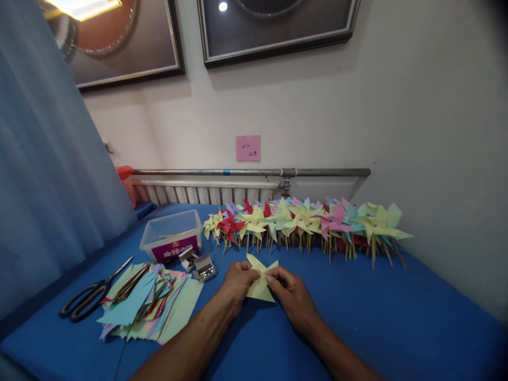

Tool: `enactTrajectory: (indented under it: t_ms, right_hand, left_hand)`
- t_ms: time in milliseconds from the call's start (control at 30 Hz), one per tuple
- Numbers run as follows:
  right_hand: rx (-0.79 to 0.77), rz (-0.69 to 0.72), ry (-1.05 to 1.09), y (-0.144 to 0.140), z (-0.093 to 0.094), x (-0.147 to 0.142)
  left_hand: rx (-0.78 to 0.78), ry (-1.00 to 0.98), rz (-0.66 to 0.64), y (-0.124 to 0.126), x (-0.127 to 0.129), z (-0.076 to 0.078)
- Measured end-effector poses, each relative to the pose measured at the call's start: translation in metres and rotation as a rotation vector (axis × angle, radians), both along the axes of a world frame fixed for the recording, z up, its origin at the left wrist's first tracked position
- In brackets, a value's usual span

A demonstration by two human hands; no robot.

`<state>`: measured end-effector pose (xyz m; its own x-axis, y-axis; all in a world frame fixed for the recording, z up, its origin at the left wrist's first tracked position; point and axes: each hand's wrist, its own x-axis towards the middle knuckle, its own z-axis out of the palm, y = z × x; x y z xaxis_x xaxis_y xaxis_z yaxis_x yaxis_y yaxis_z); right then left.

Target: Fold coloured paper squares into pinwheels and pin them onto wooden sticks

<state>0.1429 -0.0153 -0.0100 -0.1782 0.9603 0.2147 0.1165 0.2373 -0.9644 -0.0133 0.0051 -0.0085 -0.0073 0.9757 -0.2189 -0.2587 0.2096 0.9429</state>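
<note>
A pale yellow paper pinwheel (260, 284) is pinched between both hands just above the blue table (397, 317). My left hand (238, 283) grips its left side and my right hand (291, 293) grips its right side, fingertips meeting near the paper's centre. The pinwheel's folded points stick out above and below the fingers. Behind it, a long row of finished pinwheels on wooden sticks (305, 222) in yellow, red, pink, green and blue lies along the wall.
A stack of cut coloured paper (151, 309) lies at the left with black scissors (89, 299) beside it. A clear plastic tub (171, 235) and two small open boxes of pins (198, 264) sit behind the stack. A blue curtain hangs at the left.
</note>
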Motion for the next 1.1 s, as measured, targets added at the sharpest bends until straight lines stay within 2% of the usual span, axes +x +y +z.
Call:
enactTrajectory:
  t_ms: [267, 500, 867, 1100]
  right_hand:
    - [-0.059, -0.106, 0.034, 0.007, -0.012, -0.008]
    - [-0.056, -0.167, -0.077, 0.009, -0.017, -0.009]
    - [-0.125, -0.291, -0.217, 0.006, -0.002, -0.014]
    - [-0.114, -0.295, -0.253, 0.003, 0.002, -0.015]
  left_hand:
    - [0.011, 0.029, -0.007, 0.001, 0.0, -0.004]
    - [0.016, 0.053, -0.001, 0.003, 0.002, -0.01]
    - [0.041, 0.076, -0.011, 0.0, 0.004, -0.006]
    - [0.044, 0.082, -0.011, -0.001, 0.004, -0.004]
